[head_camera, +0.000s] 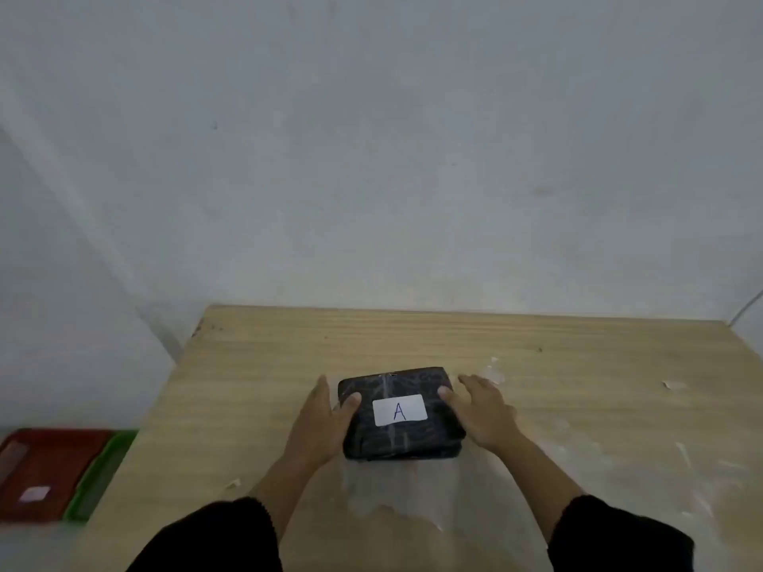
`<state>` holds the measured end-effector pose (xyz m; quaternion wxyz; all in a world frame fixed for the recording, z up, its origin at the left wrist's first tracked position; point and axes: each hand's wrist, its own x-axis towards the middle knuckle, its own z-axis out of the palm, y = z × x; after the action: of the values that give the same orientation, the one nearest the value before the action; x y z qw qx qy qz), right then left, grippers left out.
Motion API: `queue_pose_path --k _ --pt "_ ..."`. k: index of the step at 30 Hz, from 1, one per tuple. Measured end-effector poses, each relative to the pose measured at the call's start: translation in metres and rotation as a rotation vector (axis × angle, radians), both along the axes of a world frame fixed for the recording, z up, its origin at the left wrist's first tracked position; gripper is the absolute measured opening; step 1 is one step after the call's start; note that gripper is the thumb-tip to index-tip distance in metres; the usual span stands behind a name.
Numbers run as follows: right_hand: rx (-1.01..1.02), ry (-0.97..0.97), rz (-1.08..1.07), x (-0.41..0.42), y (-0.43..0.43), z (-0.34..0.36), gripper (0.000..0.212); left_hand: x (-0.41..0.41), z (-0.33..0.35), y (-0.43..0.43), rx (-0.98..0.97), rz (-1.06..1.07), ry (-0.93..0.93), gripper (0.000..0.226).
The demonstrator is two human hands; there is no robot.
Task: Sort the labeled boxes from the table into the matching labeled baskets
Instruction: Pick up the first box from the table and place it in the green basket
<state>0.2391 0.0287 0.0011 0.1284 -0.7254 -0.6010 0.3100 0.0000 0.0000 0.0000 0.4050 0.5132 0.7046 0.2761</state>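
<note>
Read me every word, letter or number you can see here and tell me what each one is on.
"A": handwritten in blue on the white label on top of the black box, which the left hand and right hand hold at its sides on the table.
White label on the red basket: too blurred to read.
Green basket: no label in view.

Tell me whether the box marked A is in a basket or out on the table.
Out: the box marked A lies flat on the table, left hand and right hand at its sides.
</note>
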Motion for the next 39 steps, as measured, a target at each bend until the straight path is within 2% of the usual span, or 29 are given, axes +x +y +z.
queue_pose_path --k 3,6,8,15,20,22,32,39 --pt "-0.032 -0.002 -0.008 -0.006 -0.001 -0.008 0.061 0.0 -0.012 0.0 -0.008 0.108 -0.012 0.057" --pt "-0.032 -0.007 -0.001 -0.011 -0.006 -0.011 0.052 0.002 -0.017 -0.003 0.054 0.096 -0.045 0.029" --pt "-0.006 0.036 -0.029 -0.014 -0.007 -0.008 0.047 0.002 -0.014 -0.003 0.108 0.068 -0.077 0.021" --pt "0.209 0.303 -0.154 -0.023 -0.009 0.014 0.027 0.004 0.003 0.0 0.214 0.125 -0.188 0.02" --pt "0.192 0.608 -0.211 -0.049 -0.001 0.029 0.02 -0.009 0.023 -0.005 0.245 0.214 -0.335 0.017" --pt "0.201 0.666 -0.2 -0.066 0.0 0.032 0.019 -0.021 0.029 -0.011 0.259 0.242 -0.34 0.017" --pt "0.268 0.604 0.032 -0.188 -0.025 0.042 0.02 -0.142 0.037 -0.059 0.32 0.316 -0.322 0.025" --pt "0.284 0.558 0.035 -0.324 -0.067 0.039 0.02 -0.279 0.04 -0.111 0.282 0.301 -0.328 0.037"
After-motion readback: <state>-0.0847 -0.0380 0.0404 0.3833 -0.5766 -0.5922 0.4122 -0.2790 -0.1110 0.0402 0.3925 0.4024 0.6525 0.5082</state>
